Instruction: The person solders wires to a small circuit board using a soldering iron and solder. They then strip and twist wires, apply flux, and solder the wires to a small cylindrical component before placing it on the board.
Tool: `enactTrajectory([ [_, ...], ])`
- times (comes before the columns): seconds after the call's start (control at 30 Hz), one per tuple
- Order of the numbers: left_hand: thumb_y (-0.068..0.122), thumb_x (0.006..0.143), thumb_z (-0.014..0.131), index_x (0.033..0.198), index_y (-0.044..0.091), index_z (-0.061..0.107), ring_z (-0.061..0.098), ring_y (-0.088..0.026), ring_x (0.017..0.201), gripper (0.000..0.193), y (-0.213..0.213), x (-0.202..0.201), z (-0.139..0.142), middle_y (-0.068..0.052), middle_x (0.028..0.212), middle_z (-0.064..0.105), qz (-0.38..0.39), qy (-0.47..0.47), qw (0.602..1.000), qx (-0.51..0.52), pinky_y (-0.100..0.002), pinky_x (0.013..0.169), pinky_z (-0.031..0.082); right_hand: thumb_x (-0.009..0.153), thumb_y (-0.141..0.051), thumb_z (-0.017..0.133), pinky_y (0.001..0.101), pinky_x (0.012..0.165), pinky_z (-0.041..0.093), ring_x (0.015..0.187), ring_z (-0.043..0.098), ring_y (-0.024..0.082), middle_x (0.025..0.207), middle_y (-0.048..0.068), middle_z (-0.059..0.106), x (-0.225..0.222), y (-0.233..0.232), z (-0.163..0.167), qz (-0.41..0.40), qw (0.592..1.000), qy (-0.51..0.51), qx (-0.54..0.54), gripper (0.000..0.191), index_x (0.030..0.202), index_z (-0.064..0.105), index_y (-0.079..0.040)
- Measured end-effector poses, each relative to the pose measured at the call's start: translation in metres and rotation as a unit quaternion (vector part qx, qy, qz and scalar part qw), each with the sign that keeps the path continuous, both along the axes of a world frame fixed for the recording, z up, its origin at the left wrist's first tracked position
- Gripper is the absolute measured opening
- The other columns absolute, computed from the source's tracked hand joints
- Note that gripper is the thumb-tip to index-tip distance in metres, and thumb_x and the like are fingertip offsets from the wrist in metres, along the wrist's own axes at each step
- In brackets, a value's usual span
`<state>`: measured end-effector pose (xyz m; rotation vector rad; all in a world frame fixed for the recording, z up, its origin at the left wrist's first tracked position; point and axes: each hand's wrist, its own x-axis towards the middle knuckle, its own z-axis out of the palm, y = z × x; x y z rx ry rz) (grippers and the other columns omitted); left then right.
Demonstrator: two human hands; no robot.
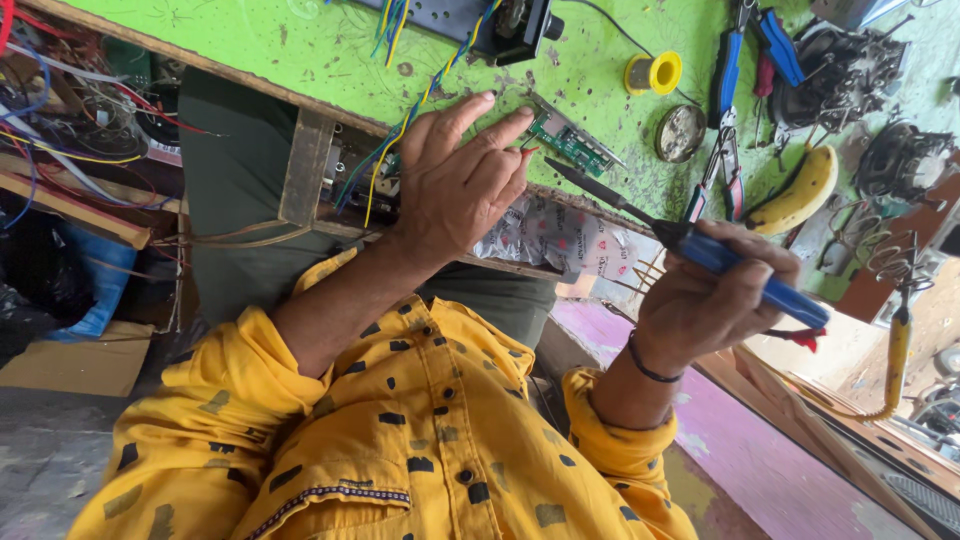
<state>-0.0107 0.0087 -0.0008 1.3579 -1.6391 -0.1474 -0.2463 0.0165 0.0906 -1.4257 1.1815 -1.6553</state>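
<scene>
Yellow patterned shirt sleeves [400,420] fill the 6 o'clock part of the view, nearest the camera, both cuffs pushed up the forearms.

Green workbench [330,60] spans the top from 10 to 2 o'clock, its wooden front edge running diagonally. Below that edge, an open compartment holds loose coloured wires [385,165].

Status of the work, as a judgement: soldering appears to be in progress or about to start. The board is positioned and steadied, and the iron is in hand, but its tip is not yet on the board. No finished joint can be made out.

Left hand [460,185] lies just left of centre, palm down, wrist bent back. Its fingers are extended and slightly spread, gripping nothing; the fingertips [520,120] press on the near end of the small green circuit board [570,142], which sits on the bench edge at 12 o'clock.

Right hand [715,300] is at 3 o'clock, raised off the bench, fingers curled closed around the blue handle of the soldering iron [700,250]. The dark tip points toward 10 o'clock, near the board but apart from it.

Solder spool [655,72], pliers [725,150] and a banana [800,190] lie at 1 to 2 o'clock.
</scene>
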Motion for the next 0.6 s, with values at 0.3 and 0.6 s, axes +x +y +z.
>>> enactTrajectory([
  [0.3, 0.018, 0.107, 0.076, 0.097, 0.013, 0.059, 0.056, -0.027, 0.134, 0.02, 0.0017, -0.0005, -0.0035, -0.001, 0.136, 0.07, -0.007, -0.004, 1.0, 0.008, -0.044, 0.11, 0.037, 0.114, -0.033, 0.06, 0.0304, 0.068, 0.057, 0.078, 0.066, 0.022, 0.104, 0.024, 0.066, 0.0067, -0.0033, -0.0048, 0.013, 1.0, 0.001, 0.006, 0.035, 0.123, 0.049, -0.002],
  [0.6, 0.02, 0.107, 0.074, 0.096, 0.013, 0.059, 0.055, -0.027, 0.135, 0.021, 0.0016, -0.0011, -0.0079, -0.001, 0.136, 0.07, -0.01, -0.009, 1.0, 0.005, -0.044, 0.109, 0.035, 0.113, -0.034, 0.061, 0.0301, 0.067, 0.057, 0.077, 0.066, 0.022, 0.105, 0.026, 0.067, 0.0084, -0.0037, -0.0056, 0.021, 1.0, 0.001, 0.015, 0.036, 0.123, 0.048, -0.002],
])
